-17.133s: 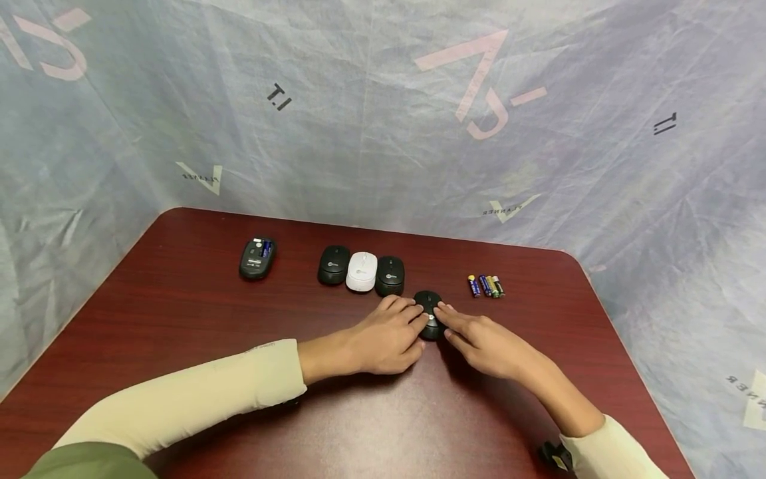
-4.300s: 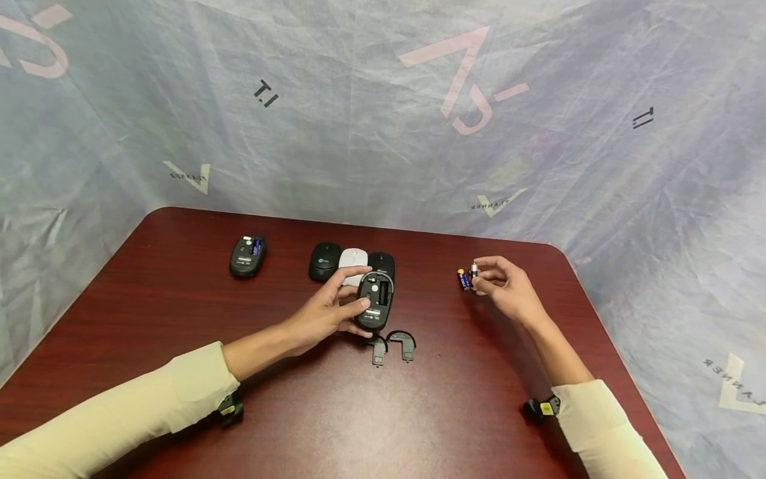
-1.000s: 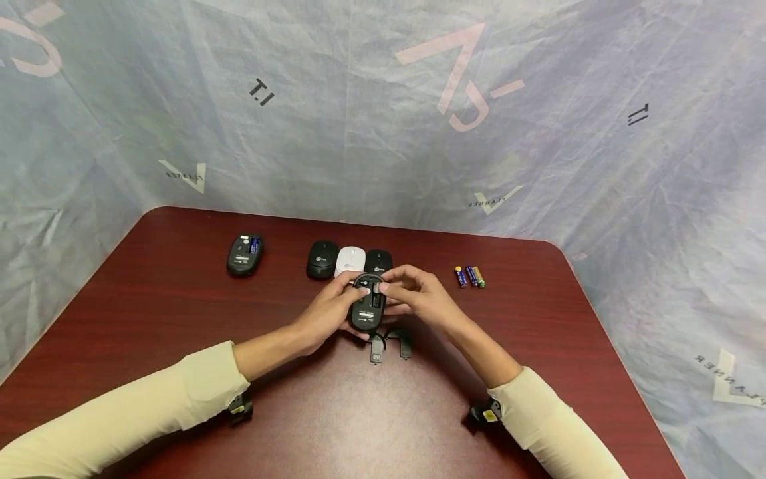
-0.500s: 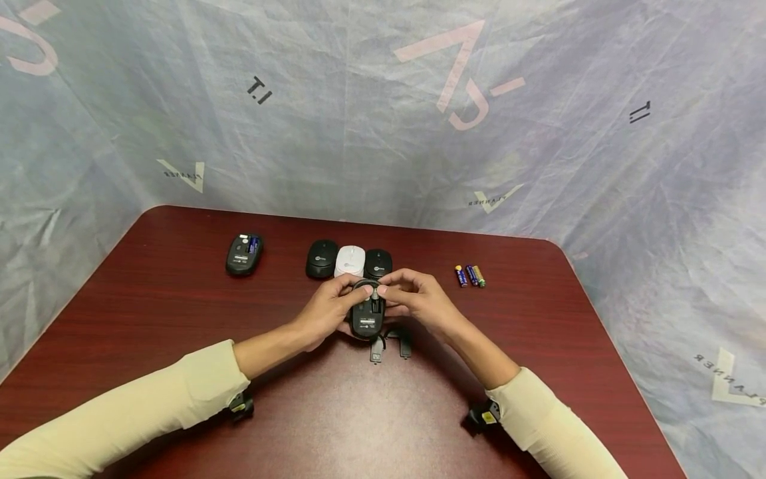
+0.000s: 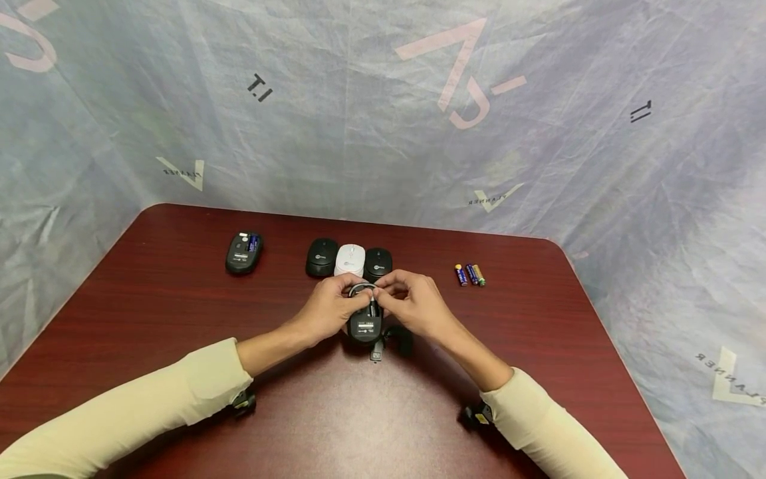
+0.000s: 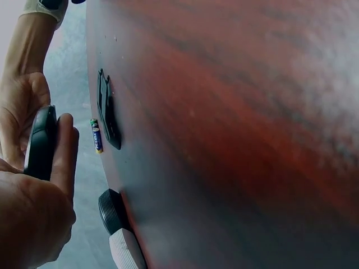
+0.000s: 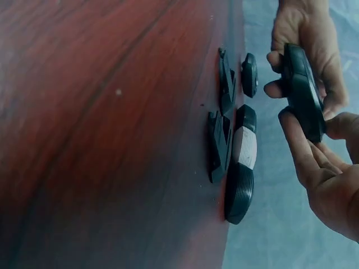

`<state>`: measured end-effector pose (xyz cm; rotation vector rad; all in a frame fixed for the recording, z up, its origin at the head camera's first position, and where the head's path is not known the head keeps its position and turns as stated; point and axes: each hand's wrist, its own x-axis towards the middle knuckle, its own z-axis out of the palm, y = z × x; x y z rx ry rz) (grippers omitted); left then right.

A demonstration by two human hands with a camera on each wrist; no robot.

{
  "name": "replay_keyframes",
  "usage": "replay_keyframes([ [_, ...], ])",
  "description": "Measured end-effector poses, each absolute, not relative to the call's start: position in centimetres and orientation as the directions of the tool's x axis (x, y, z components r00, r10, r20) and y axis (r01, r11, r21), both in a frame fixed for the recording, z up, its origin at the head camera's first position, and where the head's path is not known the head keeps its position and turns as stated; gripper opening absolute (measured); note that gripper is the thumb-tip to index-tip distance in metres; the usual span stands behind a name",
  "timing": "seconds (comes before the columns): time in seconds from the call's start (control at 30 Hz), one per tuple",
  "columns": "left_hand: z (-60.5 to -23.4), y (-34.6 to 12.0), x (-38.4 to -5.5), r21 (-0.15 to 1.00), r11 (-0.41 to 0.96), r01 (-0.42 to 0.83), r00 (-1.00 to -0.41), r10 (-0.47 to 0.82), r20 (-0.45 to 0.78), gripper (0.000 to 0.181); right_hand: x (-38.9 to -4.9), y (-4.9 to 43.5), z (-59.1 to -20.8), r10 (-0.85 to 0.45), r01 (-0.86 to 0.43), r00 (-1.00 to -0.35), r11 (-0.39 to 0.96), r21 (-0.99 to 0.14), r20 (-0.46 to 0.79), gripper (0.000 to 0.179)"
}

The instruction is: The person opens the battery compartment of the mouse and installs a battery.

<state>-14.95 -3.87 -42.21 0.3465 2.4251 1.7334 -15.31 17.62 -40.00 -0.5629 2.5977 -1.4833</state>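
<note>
My left hand: wraps the upturned mouse, held above the surface.
My right hand: pinches the mouse's edge, thumb at the bay.
Risk: a crooked push could spring the battery out; slack fingers could drop the mouse.
Bay: battery seems partly seated; my thumbs hide its end.
Far mouse: open slot holds a blue battery.

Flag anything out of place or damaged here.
The far-left black mouse lies upside down, its battery exposed, unlike the row of three mice; two covers lie loose near the held mouse. No damage shows.
</note>
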Motion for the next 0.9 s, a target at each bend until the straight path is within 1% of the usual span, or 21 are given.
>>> replay_keyframes([
  [0.1,-42.3,-4.0,-15.1,0.933,0.337,0.129,-0.962,0.269,0.036,0.022,-15.1,17.4,-40.0,-0.347,-0.284,-0.93,0.478,-0.831,0.118,0.016],
  [0.23,-42.3,-4.3,-15.4,0.939,0.32,0.125,-0.958,0.285,0.03,0.024,-15.1,17.2,-40.1,-0.334,-0.258,-0.937,0.451,-0.855,0.107,0.017],
  [0.33,-42.1,-4.6,-15.4,0.966,0.252,0.063,-0.952,0.307,-0.018,0.029,-15.3,17.2,-40.3,-0.312,-0.201,-0.947,0.394,-0.897,0.076,0.021],
  [0.5,-41.7,-5.0,-15.3,0.99,0.089,-0.106,-0.932,0.339,-0.13,0.04,-15.5,17.0,-40.3,-0.276,-0.127,-0.96,0.302,-0.945,0.041,0.023],
  [0.6,-41.6,-5.2,-15.0,0.985,0.064,-0.163,-0.931,0.321,-0.175,0.043,-15.7,16.9,-40.3,-0.268,-0.104,-0.963,0.274,-0.956,0.028,0.023],
  [0.7,-41.7,-5.6,-14.6,0.981,0.072,-0.181,-0.939,0.285,-0.195,0.047,-15.8,16.6,-40.5,-0.253,-0.057,-0.967,0.234,-0.971,-0.004,0.022],
  [0.9,-42.1,-6.8,-13.7,0.984,0.057,-0.168,-0.96,0.217,-0.177,0.051,-15.6,15.8,-40.7,-0.246,0.12,-0.959,0.098,-0.988,-0.141,0.027],
])
